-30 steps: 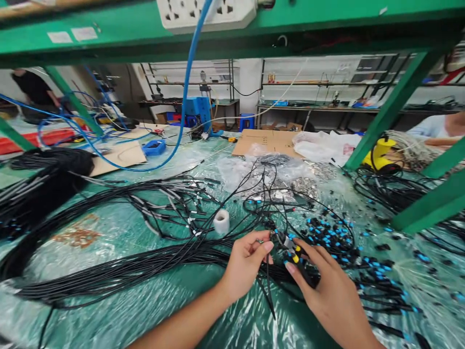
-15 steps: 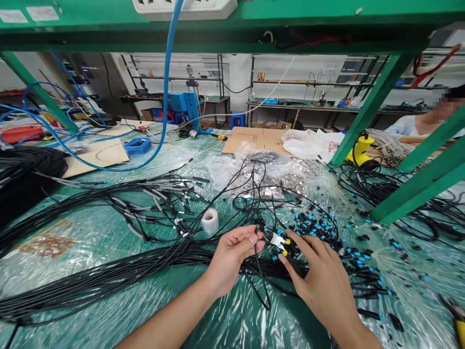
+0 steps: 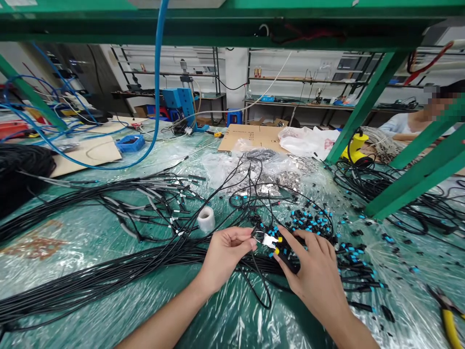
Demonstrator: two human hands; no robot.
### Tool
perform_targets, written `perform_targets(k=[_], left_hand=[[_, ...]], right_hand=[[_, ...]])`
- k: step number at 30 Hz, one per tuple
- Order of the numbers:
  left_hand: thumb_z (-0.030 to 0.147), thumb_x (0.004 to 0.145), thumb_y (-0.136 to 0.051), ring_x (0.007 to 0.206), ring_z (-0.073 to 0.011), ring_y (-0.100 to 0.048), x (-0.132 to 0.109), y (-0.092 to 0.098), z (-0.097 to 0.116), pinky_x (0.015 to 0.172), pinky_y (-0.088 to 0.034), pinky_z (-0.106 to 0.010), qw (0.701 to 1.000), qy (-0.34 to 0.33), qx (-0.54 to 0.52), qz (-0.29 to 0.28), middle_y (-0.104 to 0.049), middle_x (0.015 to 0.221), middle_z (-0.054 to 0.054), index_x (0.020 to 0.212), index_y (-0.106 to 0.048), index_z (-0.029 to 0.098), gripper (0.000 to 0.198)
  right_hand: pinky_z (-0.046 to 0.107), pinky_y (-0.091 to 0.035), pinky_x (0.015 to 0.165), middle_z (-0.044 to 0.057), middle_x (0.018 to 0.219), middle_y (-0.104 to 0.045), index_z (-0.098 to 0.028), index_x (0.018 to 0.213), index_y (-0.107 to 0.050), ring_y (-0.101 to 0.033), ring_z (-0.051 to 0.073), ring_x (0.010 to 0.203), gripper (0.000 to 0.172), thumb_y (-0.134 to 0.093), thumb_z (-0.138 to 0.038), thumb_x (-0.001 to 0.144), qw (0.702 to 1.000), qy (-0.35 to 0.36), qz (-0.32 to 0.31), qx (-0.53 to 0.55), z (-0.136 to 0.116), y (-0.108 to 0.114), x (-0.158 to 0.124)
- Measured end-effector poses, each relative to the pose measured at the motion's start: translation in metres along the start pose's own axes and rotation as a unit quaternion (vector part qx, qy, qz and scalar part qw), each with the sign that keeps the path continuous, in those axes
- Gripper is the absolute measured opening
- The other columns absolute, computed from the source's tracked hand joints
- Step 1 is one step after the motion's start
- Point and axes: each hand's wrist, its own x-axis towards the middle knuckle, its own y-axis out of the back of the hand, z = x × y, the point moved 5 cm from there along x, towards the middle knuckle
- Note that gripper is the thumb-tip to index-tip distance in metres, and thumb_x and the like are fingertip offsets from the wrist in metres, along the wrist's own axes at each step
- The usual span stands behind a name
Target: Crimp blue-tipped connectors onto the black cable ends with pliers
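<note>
My left hand pinches a thin black cable, which hangs in a loop below the fingers. Its exact end is hard to make out. My right hand grips pliers with yellow and black handles and a white patch near the joint. Their jaws sit right beside my left fingertips, around or against the cable; which of these I cannot tell. Underneath both hands runs a thick bundle of black cables. Small black pieces with blue parts lie heaped behind my right hand.
A roll of clear film stands behind my left hand. Bags of metal parts and cardboard lie farther back. Other yellow-handled pliers rest at lower right. Green posts and a blue hose cross the view; a person sits far right.
The camera view has shifted slightly, bringing more of the spare pliers at lower right into sight. Both hands keep nearly the same pose, with the pliers still by the left fingertips.
</note>
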Motion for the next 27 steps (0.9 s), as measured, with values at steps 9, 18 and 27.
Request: perform_targets(k=[9, 18, 27], left_hand=[[0.023, 0.063, -0.086, 0.074, -0.0123, -0.069, -0.001, 0.000, -0.003, 0.077, -0.053, -0.024, 0.999, 0.042, -0.024, -0.017, -0.078, 0.082, -0.003, 0.087, -0.076, 0.018, 0.026], [0.025, 0.068, -0.084, 0.071, -0.0107, -0.066, -0.003, -0.001, -0.006, 0.074, -0.050, -0.022, 0.998, 0.048, -0.020, -0.036, -0.077, 0.080, -0.003, 0.086, -0.076, 0.017, 0.022], [0.025, 0.069, -0.083, 0.071, -0.0108, -0.065, -0.002, 0.001, -0.008, 0.074, -0.049, -0.022, 0.998, 0.048, -0.014, -0.036, -0.076, 0.078, -0.002, 0.086, -0.077, 0.017, 0.020]], right_hand=[[0.046, -0.040, 0.090, 0.012, 0.113, -0.051, -0.029, 0.141, -0.046, -0.049, 0.029, 0.102, 0.057, -0.060, -0.040, 0.087, 1.000, -0.005, -0.018, -0.001, 0.002, -0.003, 0.001], [0.043, -0.044, 0.087, 0.009, 0.109, -0.055, -0.032, 0.142, -0.044, -0.052, 0.026, 0.096, 0.054, -0.055, -0.046, 0.091, 0.999, -0.014, -0.051, 0.012, 0.003, -0.012, -0.001], [0.038, -0.048, 0.077, 0.006, 0.101, -0.062, -0.032, 0.139, -0.048, -0.061, 0.024, 0.088, 0.048, -0.053, -0.042, 0.092, 0.993, -0.030, -0.103, 0.040, -0.001, -0.017, -0.005]])
